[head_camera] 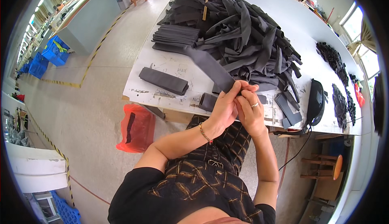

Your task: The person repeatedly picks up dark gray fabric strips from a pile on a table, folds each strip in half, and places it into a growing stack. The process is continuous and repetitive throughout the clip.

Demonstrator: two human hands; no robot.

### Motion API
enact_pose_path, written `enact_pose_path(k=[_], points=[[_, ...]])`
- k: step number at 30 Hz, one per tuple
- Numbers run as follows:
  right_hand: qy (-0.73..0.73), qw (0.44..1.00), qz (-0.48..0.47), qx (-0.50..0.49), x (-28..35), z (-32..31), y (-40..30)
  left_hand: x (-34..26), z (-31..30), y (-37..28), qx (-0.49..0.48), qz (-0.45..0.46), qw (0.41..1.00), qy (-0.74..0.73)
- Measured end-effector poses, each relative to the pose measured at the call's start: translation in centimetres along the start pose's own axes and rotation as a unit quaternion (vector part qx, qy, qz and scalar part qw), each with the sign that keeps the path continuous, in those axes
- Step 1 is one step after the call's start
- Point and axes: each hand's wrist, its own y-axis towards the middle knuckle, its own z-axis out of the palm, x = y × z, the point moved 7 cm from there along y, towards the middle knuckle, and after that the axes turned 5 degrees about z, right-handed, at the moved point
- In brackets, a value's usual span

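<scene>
My left hand (224, 108) grips one end of a dark grey fabric strip (209, 67), which slants up and left towards a neat stack of folded strips (176, 35). At that same end my right hand (251, 110), wearing a ring, has its fingers pinched against those of the left. The fingers hide the strip's tip. A large loose heap of dark strips (243, 35) lies just beyond my hands. To the left, a flat folded bundle (164, 80) rests on the white table (146, 63). Another dark folded piece (207, 102) is partly behind my left wrist.
A wooden stick (205, 7) lies on the heap. At right are flat dark pieces (288, 111) and a black pouch (315, 102) with a cord. A red plastic bag (136, 130) stands below the table's left edge; a wooden stool (322, 166) is at lower right.
</scene>
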Motion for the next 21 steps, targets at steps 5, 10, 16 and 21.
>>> enact_pose_path(k=[5, 10, 16, 21], points=[[0.013, 0.999, 0.039, 0.034, -0.9, -0.2, -1.1, -3.7, -1.3, 0.8, -0.074, 0.025, 0.997, 0.015], [0.022, 0.999, 0.036, 0.011, -0.1, -1.1, -0.8, -5.8, -0.1, 1.4, -0.023, 0.130, 0.989, 0.062], [0.033, 0.999, 0.029, -0.032, -0.1, -1.3, -0.9, -4.6, 0.4, 0.8, 0.001, 0.134, 0.990, 0.032], [0.035, 0.998, 0.032, -0.033, -0.2, -1.1, -0.9, -3.9, 0.3, 0.5, -0.009, 0.101, 0.995, 0.010]])
